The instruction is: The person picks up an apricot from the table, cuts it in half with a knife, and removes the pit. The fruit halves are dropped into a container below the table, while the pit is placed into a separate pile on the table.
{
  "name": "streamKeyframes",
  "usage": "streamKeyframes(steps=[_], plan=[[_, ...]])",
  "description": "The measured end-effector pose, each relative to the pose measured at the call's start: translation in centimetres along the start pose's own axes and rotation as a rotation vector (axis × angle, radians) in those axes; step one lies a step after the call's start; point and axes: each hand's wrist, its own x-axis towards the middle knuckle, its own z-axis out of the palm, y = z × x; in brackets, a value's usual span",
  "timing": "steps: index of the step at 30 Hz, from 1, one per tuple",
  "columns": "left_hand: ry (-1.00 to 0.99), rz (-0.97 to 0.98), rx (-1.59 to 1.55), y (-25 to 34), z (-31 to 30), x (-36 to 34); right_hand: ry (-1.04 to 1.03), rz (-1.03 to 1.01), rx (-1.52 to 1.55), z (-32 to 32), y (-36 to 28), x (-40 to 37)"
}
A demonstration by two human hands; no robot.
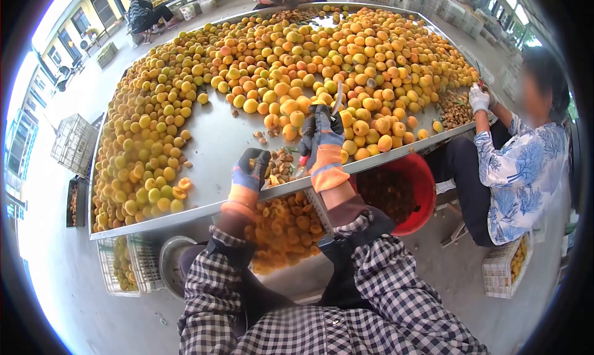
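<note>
My right hand [323, 146], in a grey and orange glove, reaches over the near edge of the metal table. Its fingers are closed around a curved knife [338, 99]; the pale blade points up and a red handle end shows below the palm. The fingertips are at the apricots [289, 106] in the middle of the pile; whether they grip one is hidden. My left hand [249, 170], gloved alike, is closed above the near edge. A small orange bit shows between its fingers, too little to name. Apricot pits [281, 163] lie between my hands.
Apricots cover much of the metal table [213, 129]. Below its edge are a crate of apricot halves [288, 225] and a red tub [421, 197]. A co-worker [523, 157] in white gloves sits at right. A metal basin [175, 262] and white crates [143, 265] stand lower left.
</note>
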Motion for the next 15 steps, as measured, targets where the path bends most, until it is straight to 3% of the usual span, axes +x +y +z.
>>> streamKeyframes(steps=[3, 6, 7, 8, 9, 10, 12, 15], plan=[[-0.096, -0.394, -0.404, 0.5, -0.5, 0.1, -0.082, 0.079, -0.080, -0.4, 0.0, 0.3], [-0.129, -0.256, -0.382, -4.3, 0.5, 1.1, -0.281, 0.093, -0.554, -0.6, 1.5, -0.6], [-0.144, -0.188, -0.378, -3.0, 0.5, 1.2, -0.392, 0.063, -0.646, -1.0, 2.7, -0.8], [-0.126, -0.567, -0.592, -1.7, 0.1, 1.1, -0.517, 0.047, -0.654, -1.6, 3.8, -0.8], [-0.127, -0.565, -0.591, -1.1, 0.1, 1.0, -0.640, 0.032, -0.661, -1.4, 4.0, -1.4], [-0.154, -0.525, -0.662, -0.7, 0.2, 1.0, -0.639, 0.029, -0.659, -1.4, 4.2, -1.9], [-0.252, -0.501, -0.739, -0.3, 0.0, 1.1, -0.682, -0.059, -0.995, -1.1, 4.4, -2.9], [-0.246, -0.534, -0.712, 0.6, -0.3, 0.3, -0.775, -0.037, -0.949, -1.4, 4.9, -2.5]])
